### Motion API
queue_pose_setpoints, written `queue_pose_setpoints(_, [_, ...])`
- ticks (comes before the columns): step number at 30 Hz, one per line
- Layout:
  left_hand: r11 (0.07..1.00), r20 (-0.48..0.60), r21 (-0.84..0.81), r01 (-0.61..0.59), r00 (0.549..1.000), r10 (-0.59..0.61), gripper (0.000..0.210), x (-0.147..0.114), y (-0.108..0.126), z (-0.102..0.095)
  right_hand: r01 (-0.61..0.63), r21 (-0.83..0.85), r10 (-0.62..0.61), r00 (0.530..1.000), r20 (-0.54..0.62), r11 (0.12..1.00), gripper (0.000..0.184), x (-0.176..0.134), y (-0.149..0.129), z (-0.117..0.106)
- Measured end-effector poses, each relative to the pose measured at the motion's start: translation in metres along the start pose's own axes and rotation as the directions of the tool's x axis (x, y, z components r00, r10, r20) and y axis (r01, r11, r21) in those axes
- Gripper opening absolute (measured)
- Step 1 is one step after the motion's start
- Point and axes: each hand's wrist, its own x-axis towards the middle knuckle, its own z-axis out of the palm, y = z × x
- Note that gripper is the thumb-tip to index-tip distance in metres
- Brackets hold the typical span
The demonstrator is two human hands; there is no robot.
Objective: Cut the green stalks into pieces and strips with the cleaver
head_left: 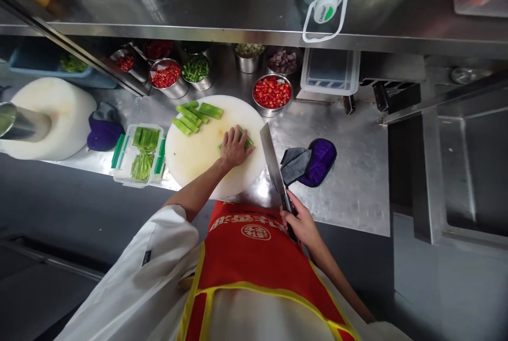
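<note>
My left hand point(235, 146) lies on the right half of a round white cutting board point(190, 158). Its fingers are spread over some cut green vegetable pieces point(248, 141), which they partly hide. More green vegetable sticks and a flat slab point(211, 110) rest at the board's upper left. My right hand point(301, 220) is closed around the dark handle of a kitchen knife point(272, 155). The broad blade points away from me, beside the board's right edge.
Left of the board stands a clear plastic container point(124, 163) with cut greens. Metal cups of chopped red chilli point(272, 92) and green pieces point(196, 69) line the back, under a steel shelf point(238, 5). A purple and grey cloth point(317, 163) lies right of the knife.
</note>
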Motion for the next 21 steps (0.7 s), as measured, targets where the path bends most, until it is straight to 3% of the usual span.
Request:
queue_pose_setpoints(2, [0.997,-0.023,-0.038,0.062,0.998,-0.063,0.078,0.008,-0.020,-0.017,0.003,-0.004,-0.003,1.000,0.011,1.000,0.077,0.003,0.000,0.000])
queue_pose_setpoints(4, [0.981,-0.119,-0.076,0.177,0.976,-0.185,0.082,0.020,-0.056,-0.041,0.009,-0.014,-0.009,1.000,0.012,1.000,0.075,0.005,0.000,0.000])
queue_pose_setpoints(7, [0.905,-0.242,-0.119,0.408,0.873,-0.424,0.096,0.034,-0.122,-0.076,0.007,-0.021,-0.007,1.000,0.006,1.000,0.074,0.008,0.000,0.001])
queue_pose_setpoints(10, [0.856,-0.147,-0.131,0.500,0.844,-0.516,0.103,0.038,-0.172,-0.088,-0.014,-0.039,0.015,1.000,0.014,0.999,0.076,0.011,-0.004,0.003])
queue_pose_setpoints(12, [0.866,-0.121,-0.148,0.477,0.861,-0.495,0.095,0.037,-0.186,-0.083,-0.028,-0.070,0.030,0.999,0.030,0.997,0.076,0.013,-0.008,0.006])
queue_pose_setpoints(17, [0.893,-0.224,-0.238,0.382,0.873,-0.433,0.075,0.038,-0.186,-0.064,-0.058,-0.161,0.065,0.997,0.040,0.985,0.075,0.012,-0.017,0.016])
queue_pose_setpoints(21, [0.927,-0.350,-0.287,0.239,0.875,-0.334,0.074,0.036,-0.197,-0.069,-0.056,-0.224,0.057,0.998,-0.001,0.973,0.075,0.014,-0.017,0.027])
